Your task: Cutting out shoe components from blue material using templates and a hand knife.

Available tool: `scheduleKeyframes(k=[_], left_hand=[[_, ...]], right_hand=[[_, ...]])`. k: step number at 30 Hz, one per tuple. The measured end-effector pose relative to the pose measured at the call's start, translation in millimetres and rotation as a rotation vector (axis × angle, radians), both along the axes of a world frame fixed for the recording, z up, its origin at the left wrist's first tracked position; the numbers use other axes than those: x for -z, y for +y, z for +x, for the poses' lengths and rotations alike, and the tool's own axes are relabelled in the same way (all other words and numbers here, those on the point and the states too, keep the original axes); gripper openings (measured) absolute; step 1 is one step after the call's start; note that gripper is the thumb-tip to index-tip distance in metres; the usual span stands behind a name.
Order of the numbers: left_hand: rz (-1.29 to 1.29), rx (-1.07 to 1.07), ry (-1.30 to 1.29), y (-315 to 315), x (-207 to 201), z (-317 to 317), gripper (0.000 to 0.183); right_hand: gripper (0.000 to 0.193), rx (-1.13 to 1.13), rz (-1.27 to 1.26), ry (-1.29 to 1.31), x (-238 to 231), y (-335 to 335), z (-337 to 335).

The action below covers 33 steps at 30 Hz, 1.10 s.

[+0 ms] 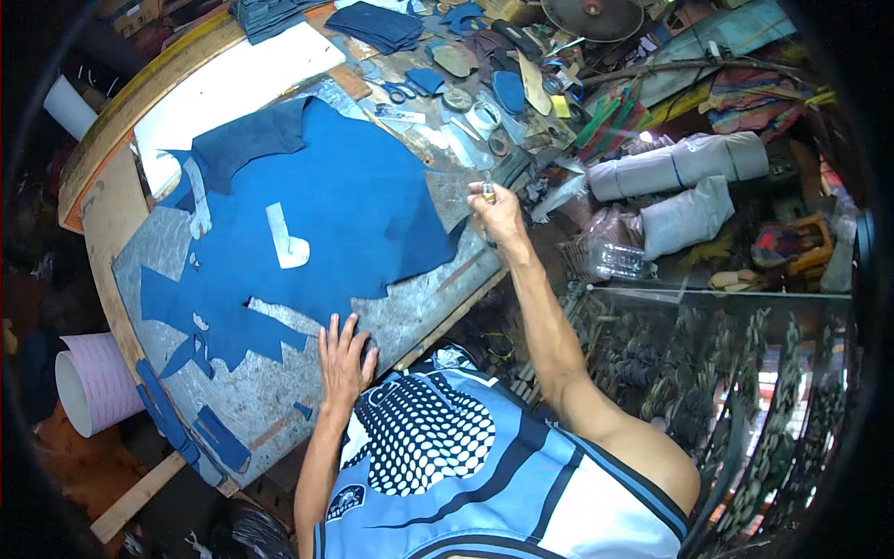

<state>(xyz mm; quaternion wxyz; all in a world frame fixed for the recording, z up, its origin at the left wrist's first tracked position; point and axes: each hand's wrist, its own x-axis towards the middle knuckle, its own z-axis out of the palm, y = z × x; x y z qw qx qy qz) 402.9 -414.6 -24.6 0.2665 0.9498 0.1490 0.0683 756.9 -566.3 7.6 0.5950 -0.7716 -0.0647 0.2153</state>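
A blue sheet [335, 196], probably leather, spreads over the grey tabletop [307, 396]. Its edges are jagged, gaps are cut into it, and one darker corner is folded over. On its middle lies a white L-shaped piece [291, 252]. My left hand [343, 361] rests flat, fingers spread, on the tabletop near its front edge, just beside the sheet's lower side. My right hand [500, 216] is closed around a small slim tool with a brass-coloured part [489, 192], to the right of the sheet. Its lower portion is hidden by the fingers, so its kind is unclear.
Blue scraps [222, 436] lie at the table's lower left. Toward the back are scissors [402, 93], tape rolls [482, 116] and stacked blue pieces [375, 26]. A fan [593, 17] stands behind. Wrapped white rolls [678, 168] lie to the right.
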Motion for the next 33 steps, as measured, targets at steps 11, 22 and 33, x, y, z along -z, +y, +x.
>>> scheduleKeyframes(k=[11, 22, 33], left_hand=[[0.099, -0.171, 0.172, -19, -22, 5, 0.037], [0.06, -0.154, 0.263, -11, -36, -12, 0.04], [0.021, -0.166, 0.304, -15, -53, -3, 0.031]], right_hand=[[0.026, -0.165, 0.065, -0.241, 21, 103, 218], [0.024, -0.145, -0.157, 0.159, 61, 199, 351], [0.03, -0.298, -0.65, -0.617, 107, 171, 363]])
